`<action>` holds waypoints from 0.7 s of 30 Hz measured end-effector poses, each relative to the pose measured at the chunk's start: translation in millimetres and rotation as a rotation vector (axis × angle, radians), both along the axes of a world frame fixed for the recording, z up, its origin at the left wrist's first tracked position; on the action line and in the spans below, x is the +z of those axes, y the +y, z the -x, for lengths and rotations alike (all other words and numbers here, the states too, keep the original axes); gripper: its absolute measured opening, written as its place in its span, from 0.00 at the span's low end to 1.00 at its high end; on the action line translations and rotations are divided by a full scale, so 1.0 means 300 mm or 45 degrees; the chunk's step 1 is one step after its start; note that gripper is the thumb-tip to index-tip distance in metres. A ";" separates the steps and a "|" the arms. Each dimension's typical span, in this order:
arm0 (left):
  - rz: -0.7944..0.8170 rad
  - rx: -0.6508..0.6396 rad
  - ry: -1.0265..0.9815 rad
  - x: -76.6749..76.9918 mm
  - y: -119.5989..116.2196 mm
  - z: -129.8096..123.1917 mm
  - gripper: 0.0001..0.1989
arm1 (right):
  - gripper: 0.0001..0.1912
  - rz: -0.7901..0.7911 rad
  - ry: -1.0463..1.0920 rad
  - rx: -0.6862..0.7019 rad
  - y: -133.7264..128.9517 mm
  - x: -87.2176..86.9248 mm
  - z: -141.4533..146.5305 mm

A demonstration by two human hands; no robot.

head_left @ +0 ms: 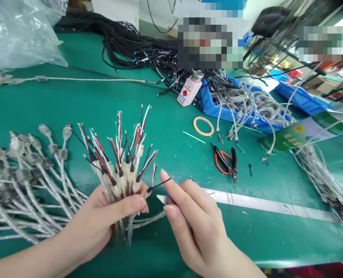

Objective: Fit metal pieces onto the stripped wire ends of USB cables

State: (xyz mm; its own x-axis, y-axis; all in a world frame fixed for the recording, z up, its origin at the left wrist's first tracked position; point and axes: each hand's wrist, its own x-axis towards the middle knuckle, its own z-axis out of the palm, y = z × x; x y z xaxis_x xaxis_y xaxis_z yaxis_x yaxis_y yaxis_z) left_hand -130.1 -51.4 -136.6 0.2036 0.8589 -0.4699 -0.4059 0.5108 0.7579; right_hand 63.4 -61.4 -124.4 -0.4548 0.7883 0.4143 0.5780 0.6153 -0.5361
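Note:
My left hand (107,216) is closed around a bunch of clear-jacketed cables (127,181). Their stripped ends point up, fanning out in red, black and white wires (136,135) with bare tips. One cable end leans right over my left fingertips, its black wire (160,183) reaching toward my right index finger. My right hand (193,220) is closed in a pinch just right of the bunch. Between its thumb and fingers sits a small pointed tool with a whitish tip (161,199); its kind cannot be made out, and the rest is hidden by the hand.
More clear cables with connectors (23,173) lie at left. Cutting pliers (225,162), a tape ring (203,126) and a pink bottle (190,88) stand or lie beyond my right hand. A blue bin (214,110) holds coiled cables; black cables (116,38) pile behind. A steel ruler-like strip (264,204) crosses the right.

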 end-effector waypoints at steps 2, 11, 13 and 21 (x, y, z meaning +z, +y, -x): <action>-0.009 -0.012 0.001 -0.004 -0.002 0.002 0.09 | 0.22 -0.040 -0.026 0.009 0.003 0.001 0.002; -0.001 -0.014 0.064 -0.001 -0.006 0.003 0.10 | 0.18 -0.055 -0.066 -0.020 0.007 -0.001 0.018; -0.001 -0.025 0.067 0.000 -0.008 0.004 0.09 | 0.18 -0.045 -0.068 -0.016 0.008 -0.001 0.018; -0.048 -0.023 0.050 -0.019 0.001 -0.002 0.10 | 0.19 -0.027 -0.078 0.005 0.011 -0.001 0.016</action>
State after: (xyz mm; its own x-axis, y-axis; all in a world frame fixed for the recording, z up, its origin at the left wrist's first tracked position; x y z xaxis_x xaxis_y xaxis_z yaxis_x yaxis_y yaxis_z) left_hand -129.5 -51.2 -142.2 0.2013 0.8724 -0.4454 -0.3661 0.4888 0.7919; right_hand 58.5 -58.0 -124.7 -0.4828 0.7780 0.4021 0.6067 0.6282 -0.4870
